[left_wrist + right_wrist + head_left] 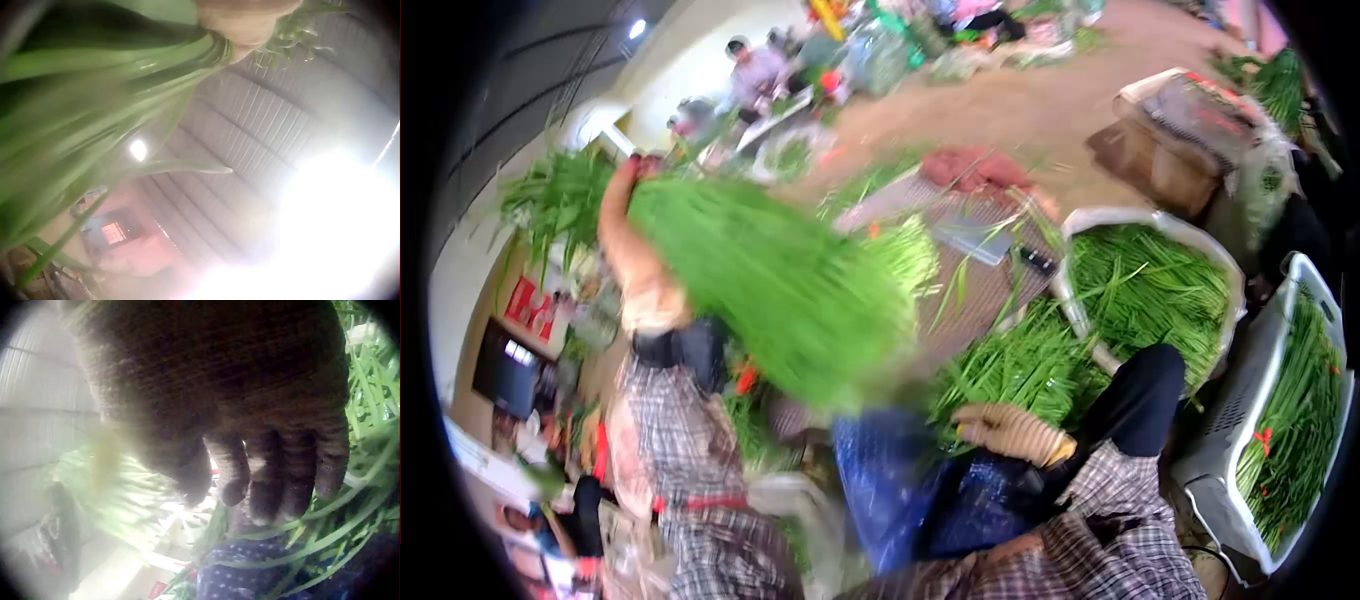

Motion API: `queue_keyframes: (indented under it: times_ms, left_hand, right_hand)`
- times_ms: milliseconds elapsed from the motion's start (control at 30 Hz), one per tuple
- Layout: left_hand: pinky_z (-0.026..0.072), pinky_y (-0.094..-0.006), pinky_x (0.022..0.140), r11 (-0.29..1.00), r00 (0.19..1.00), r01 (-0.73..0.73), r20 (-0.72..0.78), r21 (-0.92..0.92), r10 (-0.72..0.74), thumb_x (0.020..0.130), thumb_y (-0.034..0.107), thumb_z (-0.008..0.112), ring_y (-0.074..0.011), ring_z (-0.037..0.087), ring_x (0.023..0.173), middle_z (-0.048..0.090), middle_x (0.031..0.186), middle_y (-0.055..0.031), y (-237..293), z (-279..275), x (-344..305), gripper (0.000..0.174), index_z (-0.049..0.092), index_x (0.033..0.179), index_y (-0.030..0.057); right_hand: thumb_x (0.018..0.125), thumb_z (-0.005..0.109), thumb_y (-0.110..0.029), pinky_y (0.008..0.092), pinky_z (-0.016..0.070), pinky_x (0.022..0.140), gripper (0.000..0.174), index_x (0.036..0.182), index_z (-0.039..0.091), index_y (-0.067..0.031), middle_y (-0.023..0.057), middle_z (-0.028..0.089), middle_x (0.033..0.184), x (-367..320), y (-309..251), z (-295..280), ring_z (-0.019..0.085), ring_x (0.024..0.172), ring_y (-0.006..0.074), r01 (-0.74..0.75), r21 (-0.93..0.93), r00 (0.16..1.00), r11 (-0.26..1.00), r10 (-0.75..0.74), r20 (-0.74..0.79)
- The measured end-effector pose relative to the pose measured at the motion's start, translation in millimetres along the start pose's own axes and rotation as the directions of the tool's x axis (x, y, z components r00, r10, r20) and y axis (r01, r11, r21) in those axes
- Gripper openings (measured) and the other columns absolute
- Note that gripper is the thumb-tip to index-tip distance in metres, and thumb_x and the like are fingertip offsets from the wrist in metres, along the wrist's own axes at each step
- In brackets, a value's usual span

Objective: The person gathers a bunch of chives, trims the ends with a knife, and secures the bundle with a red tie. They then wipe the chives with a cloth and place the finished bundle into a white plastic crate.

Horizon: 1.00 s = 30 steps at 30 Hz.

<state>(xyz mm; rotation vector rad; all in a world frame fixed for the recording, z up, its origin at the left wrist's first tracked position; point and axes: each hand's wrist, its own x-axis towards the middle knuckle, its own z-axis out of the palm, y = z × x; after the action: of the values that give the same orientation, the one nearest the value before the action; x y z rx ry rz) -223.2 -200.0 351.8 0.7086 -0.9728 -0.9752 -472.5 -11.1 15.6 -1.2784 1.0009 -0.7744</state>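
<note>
High on the left in the head view, my left hand [638, 170] grips a large bunch of green chives [770, 290], blurred, its pale stalk ends [905, 250] toward the middle. The leaf tips fan out beyond the hand. In the left wrist view the fingers [244, 22] curl around the gathered leaves [125, 94]. My right hand [1012, 433], in a knitted glove, hangs over my lap beside a loose pile of chives [1025, 365]. Its fingers [265, 478] are loosely bent with nothing between them in the right wrist view.
A knife [1035, 262] lies on the brown mesh-covered surface [890, 205] ahead. To the right stand a white-lined basket [1240, 275] of chives and a grey crate [1230, 480] with tied bunches. A blue plastic sheet [880, 490] covers my lap. People [760, 75] sit farther back among greens.
</note>
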Motion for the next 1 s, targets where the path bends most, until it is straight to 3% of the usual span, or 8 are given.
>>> queue_keyframes:
  times_ms: [133, 367, 400, 433, 533, 567, 767, 1000]
  left_hand:
    - [0.0515, -0.0368, 0.086, 0.985, 0.988, -0.151, -0.013, 0.084, 0.153, 0.090, 0.025, 0.062, -0.0245, 0.064, 0.092, 0.065, 0.102, -0.0151, -24, 21, 11, 0.035, 0.061, 0.113, -0.0017]
    - [0.0550, -0.0374, 0.086, 0.926, 0.956, -0.293, 0.073, 0.237, 0.284, 0.091, 0.032, 0.060, -0.0253, 0.066, 0.091, 0.064, 0.108, -0.0157, -70, 7, -23, 0.046, 0.058, 0.123, -0.0008]
    - [0.0553, -0.0390, 0.084, 1.000, 1.000, -0.007, 0.000, 0.018, 0.007, 0.092, 0.032, 0.059, -0.0249, 0.067, 0.087, 0.065, 0.107, -0.0148, -69, 12, -37, 0.044, 0.059, 0.120, -0.0018]
    - [0.0518, -0.0398, 0.094, 0.982, 0.983, -0.073, -0.154, 0.172, 0.100, 0.094, 0.029, 0.056, -0.0272, 0.066, 0.100, 0.064, 0.115, -0.0179, -64, 30, -67, 0.044, 0.057, 0.122, -0.0044]
    - [0.0458, -0.0361, 0.098, 0.377, 0.578, -0.791, 0.387, 0.481, 0.719, 0.099, 0.023, 0.051, -0.0225, 0.059, 0.107, 0.062, 0.115, -0.0142, -104, -53, -57, 0.034, 0.062, 0.118, -0.0038]
    - [0.0454, -0.0351, 0.097, 0.765, 0.850, -0.513, 0.103, 0.390, 0.517, 0.099, 0.019, 0.053, -0.0217, 0.058, 0.108, 0.062, 0.114, -0.0124, -91, -52, -76, 0.030, 0.062, 0.118, -0.0033]
    - [0.0388, -0.0412, 0.105, 0.989, 0.985, -0.117, 0.135, 0.089, 0.104, 0.096, 0.022, 0.064, -0.0237, 0.051, 0.115, 0.052, 0.112, -0.0042, -48, -126, -166, 0.024, 0.053, 0.114, 0.0092]
    - [0.0278, -0.0522, 0.117, 0.831, 0.708, -0.479, 0.685, 0.284, 0.174, 0.081, 0.032, 0.081, -0.0296, 0.051, 0.125, 0.059, 0.115, -0.0086, -41, -265, -263, 0.059, 0.049, 0.124, 0.0080]
  right_hand:
    - [0.086, 0.055, -0.070, 0.0504, 0.0429, 0.105, 0.095, 0.146, 0.037, 0.0012, 0.0255, 0.049, 0.139, 11, -28, 14, 0.051, 0.127, 0.0365, -0.173, 0.796, 0.921, 0.579, -0.192, 0.340]
    - [0.060, 0.060, -0.087, 0.0701, 0.0275, 0.108, 0.139, 0.149, 0.016, 0.0110, 0.0385, 0.021, 0.151, 95, -15, 34, 0.026, 0.139, 0.0527, -0.252, 0.963, 0.928, 0.094, -0.260, 0.268]
    - [0.056, 0.058, -0.091, 0.0730, 0.0268, 0.105, 0.143, 0.150, 0.016, 0.0081, 0.0377, 0.017, 0.152, 107, -11, 37, 0.024, 0.139, 0.0556, -0.244, 0.967, 0.948, 0.067, -0.194, 0.253]
    - [0.056, 0.058, -0.091, 0.0730, 0.0268, 0.105, 0.143, 0.150, 0.016, 0.0081, 0.0377, 0.017, 0.152, 111, -11, 35, 0.024, 0.139, 0.0556, -0.249, 0.967, 0.949, 0.063, -0.186, 0.256]
    - [0.057, 0.053, -0.093, 0.0712, 0.0332, 0.103, 0.136, 0.153, 0.020, -0.0030, 0.0325, 0.029, 0.150, 115, -12, 35, 0.035, 0.133, 0.0525, -0.162, 0.963, 0.972, 0.216, -0.131, 0.193]
    - [0.057, 0.053, -0.093, 0.0712, 0.0332, 0.103, 0.136, 0.153, 0.020, -0.0030, 0.0325, 0.029, 0.150, 116, -9, 36, 0.035, 0.133, 0.0525, -0.170, 0.962, 0.971, 0.213, -0.127, 0.200]
    - [0.062, 0.049, -0.093, 0.0720, 0.0260, 0.105, 0.126, 0.155, 0.022, -0.0125, 0.0209, 0.024, 0.159, 113, -1, 45, 0.026, 0.141, 0.0500, -0.176, 0.961, 0.938, 0.212, -0.260, 0.230]
    - [0.083, 0.068, -0.056, 0.0518, 0.0397, 0.110, 0.081, 0.146, 0.041, -0.0117, 0.0115, 0.050, 0.145, 99, 9, 70, 0.048, 0.132, 0.0309, -0.131, 0.991, 0.986, 0.029, -0.103, 0.133]
